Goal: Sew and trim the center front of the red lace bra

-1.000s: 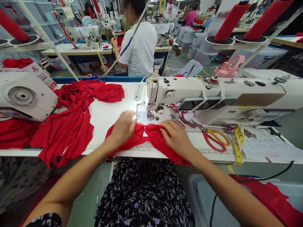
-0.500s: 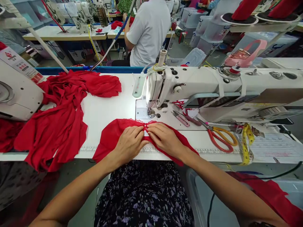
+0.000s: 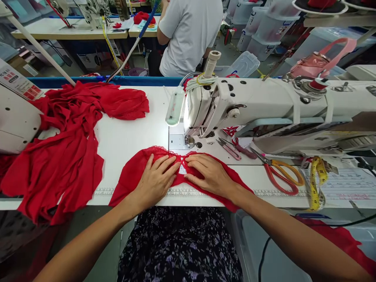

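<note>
A red lace-edged garment piece (image 3: 127, 178), shaped like a bra front, lies on the white table close to its front edge. Its two halves meet at a narrow middle with a small gap. My left hand (image 3: 157, 176) rests flat on the left half, fingers apart. On the right half, my right hand (image 3: 207, 174) presses down with its fingers slightly bent and spread, thumb near the middle gap. Just behind the garment stands the sewing machine (image 3: 202, 109), its presser foot (image 3: 189, 141) beyond my fingertips with no cloth under it.
A heap of red fabric (image 3: 79, 129) covers the table's left side. Thread snips (image 3: 230, 149), orange-handled scissors (image 3: 283, 176) and a yellow tape measure (image 3: 317, 182) lie at right, near a written sheet (image 3: 349, 182). A person in a white shirt (image 3: 190, 35) is beyond the table.
My fingers have moved apart from the garment's middle and now lie flatter, the left ones spread. The garment is spread a little wider. The view has shifted slightly.
</note>
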Demonstrator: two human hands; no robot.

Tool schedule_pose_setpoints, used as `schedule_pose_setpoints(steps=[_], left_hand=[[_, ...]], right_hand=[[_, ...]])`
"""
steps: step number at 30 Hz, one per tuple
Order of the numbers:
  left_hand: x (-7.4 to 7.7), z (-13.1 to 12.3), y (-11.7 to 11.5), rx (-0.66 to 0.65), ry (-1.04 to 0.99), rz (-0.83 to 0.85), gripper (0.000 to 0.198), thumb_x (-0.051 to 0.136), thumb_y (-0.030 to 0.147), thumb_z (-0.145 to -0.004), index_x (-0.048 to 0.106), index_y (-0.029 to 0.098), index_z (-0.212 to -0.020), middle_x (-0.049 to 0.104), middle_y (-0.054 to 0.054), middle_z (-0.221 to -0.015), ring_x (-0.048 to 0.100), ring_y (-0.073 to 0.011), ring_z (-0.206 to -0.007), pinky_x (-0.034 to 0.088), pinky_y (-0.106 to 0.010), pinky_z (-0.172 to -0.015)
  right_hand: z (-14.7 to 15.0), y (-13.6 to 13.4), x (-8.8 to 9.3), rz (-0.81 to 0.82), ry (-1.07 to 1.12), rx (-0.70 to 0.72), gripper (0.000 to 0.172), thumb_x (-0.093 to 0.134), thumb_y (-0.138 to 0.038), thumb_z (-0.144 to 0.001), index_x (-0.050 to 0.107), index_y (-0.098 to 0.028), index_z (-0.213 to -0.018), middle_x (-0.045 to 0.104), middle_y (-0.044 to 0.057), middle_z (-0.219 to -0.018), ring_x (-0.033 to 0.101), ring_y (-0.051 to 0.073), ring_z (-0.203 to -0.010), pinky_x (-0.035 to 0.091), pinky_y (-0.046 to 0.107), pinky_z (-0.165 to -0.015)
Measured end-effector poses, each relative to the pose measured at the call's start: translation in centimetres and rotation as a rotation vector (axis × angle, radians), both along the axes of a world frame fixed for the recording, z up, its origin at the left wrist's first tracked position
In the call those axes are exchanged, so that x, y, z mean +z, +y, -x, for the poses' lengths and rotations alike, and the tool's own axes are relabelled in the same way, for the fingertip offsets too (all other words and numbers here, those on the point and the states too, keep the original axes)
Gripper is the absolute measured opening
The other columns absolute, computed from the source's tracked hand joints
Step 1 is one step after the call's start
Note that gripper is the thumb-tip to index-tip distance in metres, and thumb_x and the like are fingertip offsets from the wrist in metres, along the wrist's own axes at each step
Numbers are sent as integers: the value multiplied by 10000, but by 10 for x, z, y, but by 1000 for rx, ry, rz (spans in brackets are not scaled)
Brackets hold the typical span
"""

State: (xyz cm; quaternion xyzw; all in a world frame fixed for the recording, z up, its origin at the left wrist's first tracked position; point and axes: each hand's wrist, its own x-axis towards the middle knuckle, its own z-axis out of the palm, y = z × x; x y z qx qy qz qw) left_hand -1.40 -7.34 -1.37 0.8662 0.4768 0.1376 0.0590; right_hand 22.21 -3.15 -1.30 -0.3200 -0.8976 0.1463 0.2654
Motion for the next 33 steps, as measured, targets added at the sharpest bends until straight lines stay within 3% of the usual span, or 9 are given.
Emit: schedule_pose_setpoints(steps=[5, 13, 19, 24, 30, 33], left_hand=[[-2, -3, 0, 0, -3, -55, 392, 432, 283, -1021, 537, 250, -1397, 563, -89, -1435, 485, -288, -1316, 259, -627, -1177], [-5, -1, 1, 8, 19, -40, 411, 403, 333, -1032, 495, 245, -1423, 511, -65, -1492, 440, -267, -1367, 182, -590, -1220], [-8, 3, 1, 46, 57, -8, 635, 425, 457, -1010, 237, 214, -1565, 365, -79, -1595, 300, -311, -1476, 32, -638, -1227], [-8, 5, 1, 57, 85, 12, 689, 424, 484, -1003, 164, 223, -1585, 302, -93, -1622, 253, -320, -1502, -12, -667, -1213], [-7, 7, 1, 35, 83, 25, 520, 461, 468, -1000, 355, 386, -1503, 221, -67, -1653, 212, -345, -1516, 68, -745, -1162], [-7, 8, 0, 30, 75, 22, 436, 467, 465, -1001, 460, 382, -1428, 213, -66, -1655, 213, -351, -1514, 87, -761, -1148]], right_hand=[[-5, 5, 1, 41, -10, 41, 257, 615, -347, -928, 619, -232, -1158, 675, 99, -1213, 609, 256, -1157, 521, 492, -998], [0, 7, 8, 28, -142, 27, 436, 559, -373, -952, 542, -218, -1359, 623, 113, -1227, 552, 264, -1136, 488, 480, -989], [0, 8, 5, 42, -197, 7, 512, 550, -400, -951, 489, -251, -1437, 575, 108, -1305, 518, 282, -1173, 469, 494, -983], [-2, 7, 3, 48, -202, 6, 525, 560, -413, -948, 469, -252, -1439, 560, 110, -1332, 508, 286, -1184, 458, 501, -998], [-3, 5, 1, 46, -162, -25, 673, 583, -467, -931, 332, -221, -1506, 541, 135, -1384, 504, 293, -1226, 447, 510, -1041], [-3, 5, 0, 67, -154, -37, 687, 578, -485, -929, 318, -218, -1507, 534, 136, -1398, 506, 293, -1241, 443, 518, -1053]])
